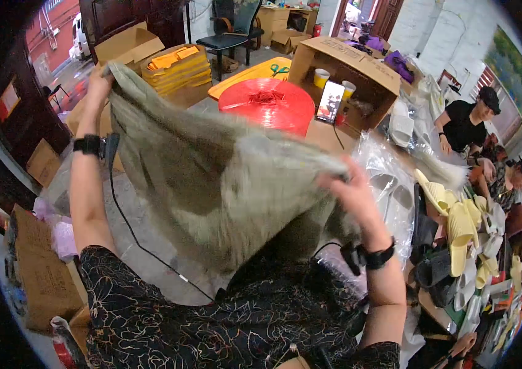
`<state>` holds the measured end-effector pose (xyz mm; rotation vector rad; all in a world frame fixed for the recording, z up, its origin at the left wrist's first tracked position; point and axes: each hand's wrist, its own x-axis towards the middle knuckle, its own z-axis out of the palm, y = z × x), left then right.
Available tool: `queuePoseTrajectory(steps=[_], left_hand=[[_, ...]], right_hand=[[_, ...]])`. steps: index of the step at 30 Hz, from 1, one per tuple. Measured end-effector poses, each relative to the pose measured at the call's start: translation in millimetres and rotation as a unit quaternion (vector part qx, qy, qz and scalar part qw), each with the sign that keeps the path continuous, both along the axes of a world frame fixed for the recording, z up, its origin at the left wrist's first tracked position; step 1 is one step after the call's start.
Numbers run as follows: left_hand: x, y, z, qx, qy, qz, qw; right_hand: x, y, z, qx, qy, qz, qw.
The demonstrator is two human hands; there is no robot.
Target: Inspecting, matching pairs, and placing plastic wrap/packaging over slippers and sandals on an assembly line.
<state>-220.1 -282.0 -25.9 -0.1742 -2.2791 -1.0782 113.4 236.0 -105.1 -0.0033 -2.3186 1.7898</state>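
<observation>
A large olive-green woven sack (181, 172) is spread out in the air in front of me, blurred by motion. Its upper left corner is gripped in my left hand (99, 85), raised high. My right hand (353, 194), smeared by motion, is closed on the sack's right edge and sits lower. Folds hang between both hands toward my lap, and whether the sack holds anything cannot be seen. Just behind its upper edge stands a big roll of red plastic twine (266, 104).
Behind the twine, a yellow tabletop (245, 79) holds green-handled scissors (279, 71). A lit phone (330, 103) leans by an open carton (344, 64) with cups. At right are heaped slippers (457, 227), clear plastic bags (387, 184) and co-workers (470, 120). Cartons (46, 264) stand left.
</observation>
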Motion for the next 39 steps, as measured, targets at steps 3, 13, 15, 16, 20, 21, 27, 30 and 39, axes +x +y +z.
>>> queuePoseTrajectory(steps=[3, 13, 15, 16, 20, 21, 27, 30, 39], left_hand=[[2, -43, 32, 0.114, 0.159, -0.019, 0.98], [-62, -69, -69, 0.016, 0.004, -0.007, 1.0], [-56, -71, -92, -0.128, 0.112, -0.026, 0.985], [-54, -76, -90, -0.128, 0.115, -0.024, 0.985], [-49, -46, -67, -0.062, 0.026, 0.036, 0.997], [-47, -33, -62, -0.072, 0.005, 0.056, 0.996], [-89, -57, -97, -0.377, 0.124, 0.348, 0.849], [-79, 134, -167, -0.32, 0.072, 0.207, 0.922], [27, 181, -250, 0.153, -0.273, -0.353, 0.882]], right_hand=[[1, -20, 83, 0.051, 0.259, -0.15, 0.953], [71, -41, 33, 0.263, 0.105, 0.256, 0.924], [60, -50, 12, 0.147, -0.078, 0.312, 0.935], [55, -58, 12, 0.128, -0.069, 0.322, 0.935], [38, -80, 18, 0.099, -0.063, 0.399, 0.909], [32, -86, 11, 0.101, -0.066, 0.395, 0.911], [-76, -94, -70, -0.001, -0.089, 0.185, 0.979], [-118, -33, -113, 0.121, -0.141, 0.027, 0.982], [-132, 41, -114, 0.164, -0.21, 0.056, 0.962]])
